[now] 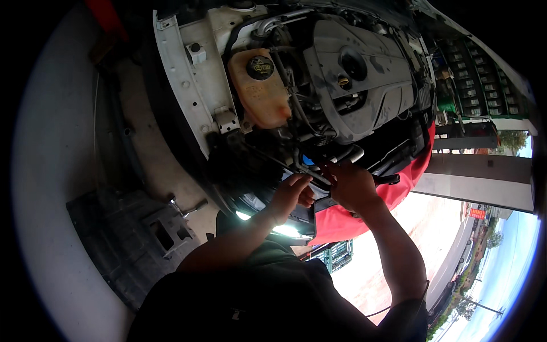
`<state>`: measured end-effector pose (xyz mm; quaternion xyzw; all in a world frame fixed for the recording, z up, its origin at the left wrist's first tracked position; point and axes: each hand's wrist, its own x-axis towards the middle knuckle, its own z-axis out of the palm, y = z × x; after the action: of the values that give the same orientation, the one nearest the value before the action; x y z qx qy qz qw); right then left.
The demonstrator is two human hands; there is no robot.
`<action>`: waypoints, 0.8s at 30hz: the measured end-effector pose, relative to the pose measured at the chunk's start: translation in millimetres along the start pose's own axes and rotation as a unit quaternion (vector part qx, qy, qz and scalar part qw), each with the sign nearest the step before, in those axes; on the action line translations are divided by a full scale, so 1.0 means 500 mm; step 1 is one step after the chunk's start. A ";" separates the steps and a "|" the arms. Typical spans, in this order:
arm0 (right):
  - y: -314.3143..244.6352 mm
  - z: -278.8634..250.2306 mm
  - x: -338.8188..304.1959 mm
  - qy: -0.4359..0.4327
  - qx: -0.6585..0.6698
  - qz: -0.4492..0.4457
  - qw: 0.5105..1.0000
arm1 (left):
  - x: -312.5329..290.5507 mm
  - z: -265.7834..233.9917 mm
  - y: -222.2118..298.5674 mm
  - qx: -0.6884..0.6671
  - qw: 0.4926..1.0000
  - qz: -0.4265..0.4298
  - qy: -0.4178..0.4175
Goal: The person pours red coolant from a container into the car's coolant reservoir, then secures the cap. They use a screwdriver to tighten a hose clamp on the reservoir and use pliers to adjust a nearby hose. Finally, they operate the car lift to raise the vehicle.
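Both my hands reach into the front of a car's engine bay. My left hand (292,196) is closed, its fingers curled beside a thin grey tube (315,175); whatever it holds is too small or hidden to tell. To its right, my right hand (351,185) bends its fingers down into the gap by the tube, closed on something I cannot make out. A small blue part (308,161) shows just beyond the fingers. Farther back are the yellowed coolant reservoir (261,94) with its black cap and the dusty grey engine cover (356,74).
A red cover (342,224) drapes over the car's front edge, next to a lit headlight (286,231). On the floor at left lie a dark plastic panel (128,239) and a metal tool (188,207). A green socket set (336,256) sits below the bumper. Shelves (476,77) stand at right.
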<state>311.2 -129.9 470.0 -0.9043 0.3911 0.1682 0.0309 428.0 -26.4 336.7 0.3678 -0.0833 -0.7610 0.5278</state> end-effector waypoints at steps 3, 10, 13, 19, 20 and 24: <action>0.008 -0.030 0.014 -0.045 -0.018 -0.009 0.999 | 0.016 -0.013 0.024 0.011 1.000 0.019 0.013; 0.009 -0.061 0.040 -0.063 -0.042 0.019 0.997 | 0.078 -0.034 0.055 0.103 0.968 0.171 0.154; 0.017 -0.097 0.069 -0.082 -0.043 -0.007 0.996 | 0.099 -0.057 0.040 0.214 0.933 0.235 0.167; 0.019 -0.180 0.163 -0.138 -0.053 -0.030 0.989 | 0.119 -0.064 0.015 0.257 0.906 0.286 0.177; 0.011 -0.193 0.184 -0.162 -0.048 -0.025 0.985 | 0.118 -0.066 0.021 0.253 0.903 0.295 0.182; 0.007 -0.196 0.194 -0.191 -0.105 -0.042 0.975 | 0.090 -0.051 0.071 0.123 0.959 0.214 0.136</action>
<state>397.9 -218.1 530.9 -0.8693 0.3195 0.3768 0.0167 463.0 -73.8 315.6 0.5036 -0.1802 -0.5569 0.6355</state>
